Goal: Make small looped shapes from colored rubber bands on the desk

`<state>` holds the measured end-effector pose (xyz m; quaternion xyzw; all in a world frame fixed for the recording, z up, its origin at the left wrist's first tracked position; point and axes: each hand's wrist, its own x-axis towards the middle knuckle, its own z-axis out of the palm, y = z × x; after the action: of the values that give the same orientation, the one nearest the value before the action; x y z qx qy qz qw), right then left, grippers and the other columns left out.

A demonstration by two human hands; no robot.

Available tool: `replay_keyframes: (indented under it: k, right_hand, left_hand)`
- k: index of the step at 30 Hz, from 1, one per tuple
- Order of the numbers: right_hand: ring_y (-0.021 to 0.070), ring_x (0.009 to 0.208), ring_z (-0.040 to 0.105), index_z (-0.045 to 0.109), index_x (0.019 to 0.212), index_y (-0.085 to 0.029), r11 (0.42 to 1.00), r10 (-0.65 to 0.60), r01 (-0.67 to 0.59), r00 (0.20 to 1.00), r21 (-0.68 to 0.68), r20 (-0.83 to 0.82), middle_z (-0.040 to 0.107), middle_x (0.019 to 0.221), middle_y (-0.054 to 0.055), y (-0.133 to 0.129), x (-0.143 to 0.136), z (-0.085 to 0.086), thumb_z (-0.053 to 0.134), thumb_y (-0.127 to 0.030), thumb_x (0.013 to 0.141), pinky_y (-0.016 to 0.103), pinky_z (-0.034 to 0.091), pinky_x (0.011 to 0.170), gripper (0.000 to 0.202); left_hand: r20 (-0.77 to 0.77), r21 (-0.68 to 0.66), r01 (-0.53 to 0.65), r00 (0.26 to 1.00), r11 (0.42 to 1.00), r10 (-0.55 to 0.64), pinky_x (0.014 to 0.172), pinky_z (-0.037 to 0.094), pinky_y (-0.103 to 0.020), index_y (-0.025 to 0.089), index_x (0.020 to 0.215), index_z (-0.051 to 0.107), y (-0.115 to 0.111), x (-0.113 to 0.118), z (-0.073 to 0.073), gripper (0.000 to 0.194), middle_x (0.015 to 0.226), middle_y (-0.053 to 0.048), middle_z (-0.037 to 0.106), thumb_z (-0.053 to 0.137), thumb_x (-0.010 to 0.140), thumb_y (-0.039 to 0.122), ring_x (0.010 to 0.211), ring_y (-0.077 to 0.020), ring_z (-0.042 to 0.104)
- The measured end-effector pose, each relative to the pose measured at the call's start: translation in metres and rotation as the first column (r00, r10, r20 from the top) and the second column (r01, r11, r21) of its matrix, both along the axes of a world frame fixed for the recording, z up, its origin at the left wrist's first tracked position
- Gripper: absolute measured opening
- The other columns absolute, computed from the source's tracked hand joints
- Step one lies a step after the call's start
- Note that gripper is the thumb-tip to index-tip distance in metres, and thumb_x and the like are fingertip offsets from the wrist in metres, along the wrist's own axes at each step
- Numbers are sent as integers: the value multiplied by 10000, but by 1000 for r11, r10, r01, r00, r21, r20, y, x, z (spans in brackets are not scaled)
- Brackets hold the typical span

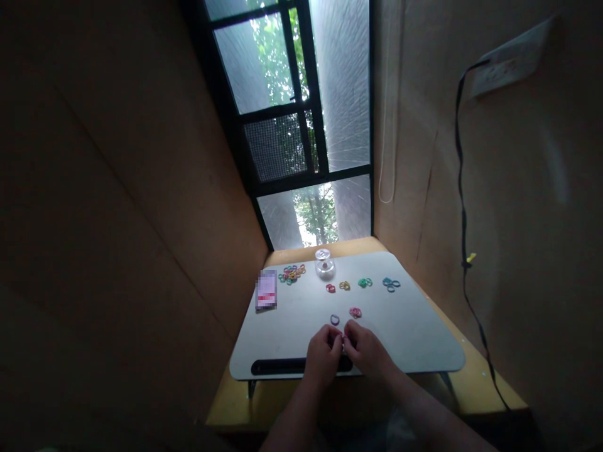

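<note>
My left hand (324, 353) and my right hand (367, 349) meet over the front edge of a white lap table (282, 336). Fingertips of both are pinched together around something small and pale pinkish, too small to make out. Just beyond them lie a purple ring-shaped band (335, 319) and a small cluster of pink bands (355, 312). Farther back, similar bands sit in a row of little piles: red (330, 288), yellow (345, 285), green (365, 282) and blue (391, 284).
At the back left is a mixed-colour pile of bands (291, 274), beside a pinkish-white card or packet (266, 290). A clear round container (325, 267) stands at the back. A black slot strip (277, 366) runs along the front. Walls flank the table; a black cable (463, 213) hangs at right.
</note>
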<state>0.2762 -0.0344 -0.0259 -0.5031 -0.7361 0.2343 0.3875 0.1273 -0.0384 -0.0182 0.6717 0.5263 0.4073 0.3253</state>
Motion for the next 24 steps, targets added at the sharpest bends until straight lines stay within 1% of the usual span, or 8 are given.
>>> replay_keyframes:
  k: [4, 11, 16, 20, 24]
  right_hand:
    - [132, 576, 489, 428, 755, -218, 1000, 6, -6, 1000, 1, -1, 510, 633, -35, 0, 0, 0, 460, -223, 854, 243, 293, 551, 105]
    - [137, 593, 488, 436, 751, -216, 1000, -3, 3, 1000, 9, 13, 518, 648, -27, 2, 0, -2, 462, -216, 843, 246, 294, 562, 95]
    - [138, 597, 492, 432, 761, -217, 1000, 10, -10, 1000, 10, 20, 508, 649, -32, 0, 0, 1, 454, -205, 841, 248, 299, 569, 84]
    - [137, 594, 491, 431, 769, -218, 1000, 7, -7, 1000, 10, 0, 503, 648, -36, 0, 0, 2, 453, -212, 848, 248, 308, 570, 83]
    - [142, 605, 507, 441, 763, -217, 1000, 24, -24, 999, 6, -34, 518, 654, -32, 0, 0, 1, 436, -234, 871, 253, 321, 577, 109]
  left_hand:
    - [-12, 5, 2, 1000, 1000, -2, 632, 392, -252, 179, 827, 611, 1, 0, -2, 150, 727, -1, 623, 522, 872, 291, 672, -145, 551]
    - [25, -8, 13, 1000, 1000, -13, 638, 393, -248, 181, 828, 612, 1, 0, -3, 142, 735, -2, 625, 522, 869, 284, 683, -145, 553]
    - [23, -5, 12, 1000, 1000, -12, 624, 382, -247, 183, 833, 613, 1, 0, -2, 144, 730, -2, 627, 522, 869, 289, 671, -145, 545]
    - [7, -4, 5, 1000, 1000, -5, 624, 377, -246, 184, 829, 612, 2, 0, -1, 142, 727, -1, 628, 524, 867, 290, 670, -144, 544]
    - [-3, -3, -4, 1000, 1000, 4, 626, 373, -245, 187, 831, 613, 1, -1, -2, 144, 727, 1, 625, 527, 869, 296, 670, -142, 545]
